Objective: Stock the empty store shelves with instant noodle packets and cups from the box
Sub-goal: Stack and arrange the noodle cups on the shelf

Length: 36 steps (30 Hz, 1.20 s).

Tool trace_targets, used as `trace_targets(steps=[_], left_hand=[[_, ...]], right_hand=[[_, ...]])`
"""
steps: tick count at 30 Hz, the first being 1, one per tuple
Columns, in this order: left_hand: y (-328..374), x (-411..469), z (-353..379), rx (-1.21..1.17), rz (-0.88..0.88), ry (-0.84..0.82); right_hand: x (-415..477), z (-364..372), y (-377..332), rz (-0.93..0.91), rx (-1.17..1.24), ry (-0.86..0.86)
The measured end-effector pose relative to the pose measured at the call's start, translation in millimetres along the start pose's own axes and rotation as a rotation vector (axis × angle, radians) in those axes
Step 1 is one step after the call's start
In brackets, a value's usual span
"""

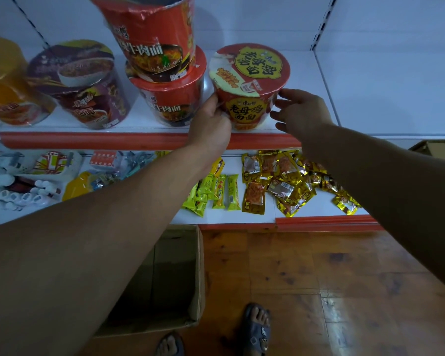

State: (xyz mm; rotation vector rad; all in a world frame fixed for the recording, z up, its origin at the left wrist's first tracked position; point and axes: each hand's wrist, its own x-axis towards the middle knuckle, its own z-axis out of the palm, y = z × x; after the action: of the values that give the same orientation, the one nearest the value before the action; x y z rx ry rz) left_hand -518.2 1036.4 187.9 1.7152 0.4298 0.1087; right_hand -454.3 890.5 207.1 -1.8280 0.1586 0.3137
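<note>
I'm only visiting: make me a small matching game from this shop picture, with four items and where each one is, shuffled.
1. purple noodle cup
2. cardboard box
3. gold snack packets
4. yellow-labelled noodle cup

A. on the floor
B. gripped by the left hand
C. lower shelf
D. upper shelf, untouched

Pairs: 1-D, 2-A, 3-C, 4-B.

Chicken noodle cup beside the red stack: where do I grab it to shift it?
Take the chicken noodle cup by its tapered side wall just under the lid rim, from the front right. It stands upright and widens upward, so the rim should stop slipping. The stacked red cups crowd its left, where the left hand holds it.
</note>
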Motion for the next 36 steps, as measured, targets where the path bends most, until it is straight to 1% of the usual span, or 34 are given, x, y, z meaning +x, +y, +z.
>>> trace_targets(steps=[9,17,19,21,23,25,31,34,36], left_hand=[[3,-4,1,-0.010,0.003,-0.004],[11,-14,-2,0.026,-0.013,-0.032],[12,-18,-2,0.025,-0.024,-0.023],[13,-23,-2,0.021,-0.034,0.022],[17,-29,-4,0.018,-0.035,0.064],[23,-35,-11,0.020,-0.037,0.072],[20,-56,-49,0.094,-0.131,0.001],[8,-71,-81,0.168,-0.202,-0.056],[-10,-84,-106,0.228,-0.249,-0.097]], right_hand=[[-2,-4,-8,0.017,-0.038,0.000],[-8,-3,-6,0.013,-0.066,0.005],[-7,-4,-5,0.007,-0.128,0.017],[-7,-5,-5,0.011,-0.196,0.028],[-11,-7,-7,0.036,-0.210,0.026],[-15,-10,-8,0.051,-0.233,0.027],[-45,-12,-12,0.028,-0.510,0.038],[-69,8,-9,0.042,-0.651,0.031],[-89,31,0,0.069,-0.700,0.015]])
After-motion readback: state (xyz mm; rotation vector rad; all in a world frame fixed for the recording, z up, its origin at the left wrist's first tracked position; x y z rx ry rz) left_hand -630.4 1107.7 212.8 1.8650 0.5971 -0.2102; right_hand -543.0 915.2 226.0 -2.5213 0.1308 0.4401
